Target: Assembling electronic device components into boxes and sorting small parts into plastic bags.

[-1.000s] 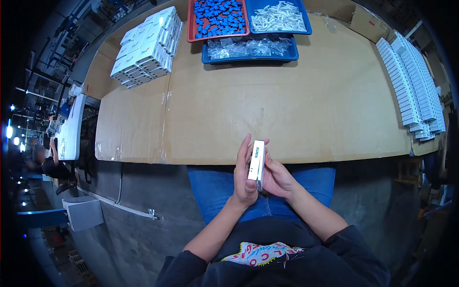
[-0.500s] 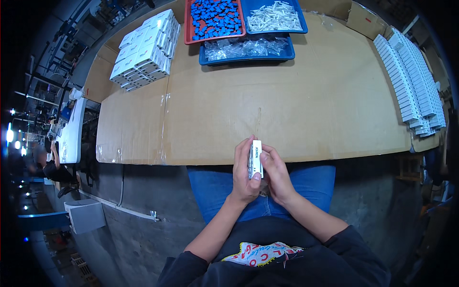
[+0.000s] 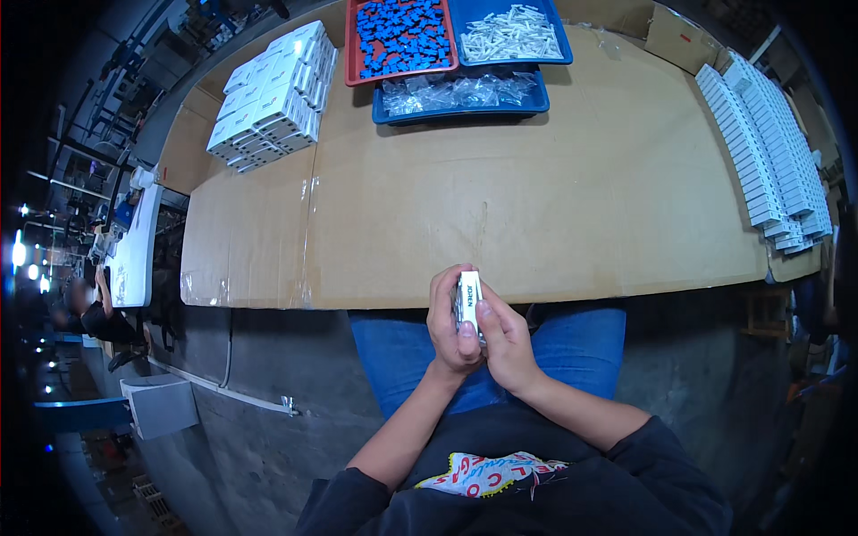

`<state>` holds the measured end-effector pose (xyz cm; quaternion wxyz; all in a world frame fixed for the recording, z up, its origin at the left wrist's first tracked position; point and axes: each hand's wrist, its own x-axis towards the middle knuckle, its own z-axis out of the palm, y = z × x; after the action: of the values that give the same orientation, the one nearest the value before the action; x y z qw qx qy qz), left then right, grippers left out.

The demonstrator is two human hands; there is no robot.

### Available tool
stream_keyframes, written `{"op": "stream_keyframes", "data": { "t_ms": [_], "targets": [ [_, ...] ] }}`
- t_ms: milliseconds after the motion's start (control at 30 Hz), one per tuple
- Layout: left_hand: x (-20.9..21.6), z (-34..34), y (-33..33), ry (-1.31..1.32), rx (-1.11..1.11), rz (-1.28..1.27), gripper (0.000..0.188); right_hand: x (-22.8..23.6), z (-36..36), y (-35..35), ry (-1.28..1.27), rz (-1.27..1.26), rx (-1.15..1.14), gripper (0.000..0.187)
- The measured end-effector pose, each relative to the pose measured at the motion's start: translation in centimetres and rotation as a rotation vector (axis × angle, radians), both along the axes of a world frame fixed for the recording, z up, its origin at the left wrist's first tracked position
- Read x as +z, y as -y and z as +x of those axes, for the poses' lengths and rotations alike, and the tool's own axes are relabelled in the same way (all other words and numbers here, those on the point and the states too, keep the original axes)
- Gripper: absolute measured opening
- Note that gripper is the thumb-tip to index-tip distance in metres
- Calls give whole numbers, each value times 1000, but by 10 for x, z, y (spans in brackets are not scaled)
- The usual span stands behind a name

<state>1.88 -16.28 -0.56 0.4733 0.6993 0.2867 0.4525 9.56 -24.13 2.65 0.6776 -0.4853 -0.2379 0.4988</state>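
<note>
A small white box [image 3: 470,291] with dark print on its narrow side stands between my two hands, just off the near edge of the cardboard-covered table. My left hand [image 3: 450,326] wraps its left side, with the thumb lying on the lower part of the face. Along the box's right side my right hand [image 3: 509,344] is closed, its thumb pressed near the edge. The fingers behind the box are partly hidden.
A stack of white boxes [image 3: 268,94] stands at the far left. Behind, a red tray [image 3: 351,54] holds blue pieces; a blue tray [image 3: 567,55] holds white sticks. Another blue tray [image 3: 420,117] holds clear bags. Long rows of white boxes [image 3: 769,161] line the right edge.
Both hands have shifted slightly left and down with the box. My right hand now closes more over the box, and the thumbs cover more of its lower face.
</note>
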Motion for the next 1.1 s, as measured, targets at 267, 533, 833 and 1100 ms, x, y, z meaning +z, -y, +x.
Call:
{"op": "stream_keyframes", "data": {
  "t_ms": [267,533,833,1100],
  "targets": [
    [-1,1,0,89,-9,66,85,2,3,7,169,22,17,53],
    [2,6,1,62,-19,37,95,2,19,3,99,13,89,58],
    [9,3,-5,287,-140,-676,96,11,47,6,868,-49,234,84],
    [37,2,7,208,-303,-1236,73,-1,82,-10,1293,254,50,89]
  ]
}}
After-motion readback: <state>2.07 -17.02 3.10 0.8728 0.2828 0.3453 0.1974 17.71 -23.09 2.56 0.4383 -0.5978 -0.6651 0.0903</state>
